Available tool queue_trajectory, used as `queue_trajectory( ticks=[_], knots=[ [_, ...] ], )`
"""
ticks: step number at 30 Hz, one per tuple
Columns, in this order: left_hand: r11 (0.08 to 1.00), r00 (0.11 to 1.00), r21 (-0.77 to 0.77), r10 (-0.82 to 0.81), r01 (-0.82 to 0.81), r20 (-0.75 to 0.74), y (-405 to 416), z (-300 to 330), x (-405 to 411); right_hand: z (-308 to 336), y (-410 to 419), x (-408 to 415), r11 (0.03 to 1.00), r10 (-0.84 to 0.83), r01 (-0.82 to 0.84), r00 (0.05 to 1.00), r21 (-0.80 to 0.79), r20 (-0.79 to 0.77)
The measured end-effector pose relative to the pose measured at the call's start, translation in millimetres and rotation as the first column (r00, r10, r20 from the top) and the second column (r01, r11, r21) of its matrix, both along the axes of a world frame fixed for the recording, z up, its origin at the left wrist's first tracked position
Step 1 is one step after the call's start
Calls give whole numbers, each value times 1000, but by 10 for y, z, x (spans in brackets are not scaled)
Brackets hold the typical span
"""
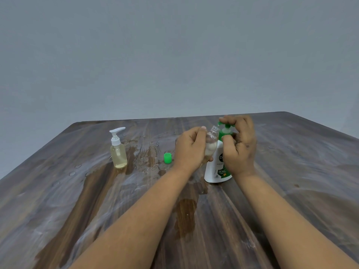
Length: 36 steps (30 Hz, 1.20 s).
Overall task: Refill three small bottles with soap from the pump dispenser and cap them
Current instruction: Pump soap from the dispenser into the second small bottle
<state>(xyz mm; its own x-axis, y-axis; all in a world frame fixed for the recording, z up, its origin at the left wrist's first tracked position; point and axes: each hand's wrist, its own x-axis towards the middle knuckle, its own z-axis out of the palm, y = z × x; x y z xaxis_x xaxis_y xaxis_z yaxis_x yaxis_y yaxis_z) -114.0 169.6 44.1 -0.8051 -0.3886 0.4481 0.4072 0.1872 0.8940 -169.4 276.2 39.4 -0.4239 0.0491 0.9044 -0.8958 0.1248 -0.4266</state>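
Note:
My left hand [189, 147] grips a small clear bottle [211, 143], tilted with its open mouth up against the spout of the white and green pump dispenser [217, 169]. White soap shows in the bottle's lower part. My right hand [240, 140] is curled over the dispenser's green pump head [226, 126], fingers on top and thumb against the neck. A loose green cap [167, 158] stands on the table just left of my left hand. At the far left stands a clear bottle with yellowish liquid and a white pump top [118, 151].
The dark wooden table [97, 200] has wet streaks and droplets around the bottles and down its middle. Its far edge runs just behind the dispenser, with a plain grey wall beyond.

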Motion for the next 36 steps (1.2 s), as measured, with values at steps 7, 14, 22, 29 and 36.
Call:
queue_trajectory(
  ticks=[7, 14, 22, 29, 36],
  knots=[
    [1000, 1000, 16, -27, 27, 0, 6, 8, 16, 15, 0, -7, 1000, 5, -5, 1000, -2, -5],
    [1000, 1000, 8, -8, 8, 12, -6, -7, -10, 19, 0, 8, 1000, -1, 1, 1000, 7, -7],
    [1000, 1000, 9, -9, 9, 2, -4, -11, -20, 17, 0, 15, 1000, -17, 17, 1000, 8, 22],
    [1000, 1000, 2, -9, 9, -2, -7, -19, -19, 33, 10, 48, 999, -26, 26, 1000, 26, 10],
    [1000, 1000, 12, -12, 12, 1, -7, -24, -32, 22, 12, 28, 999, -27, 27, 999, 28, 21]
  ],
)
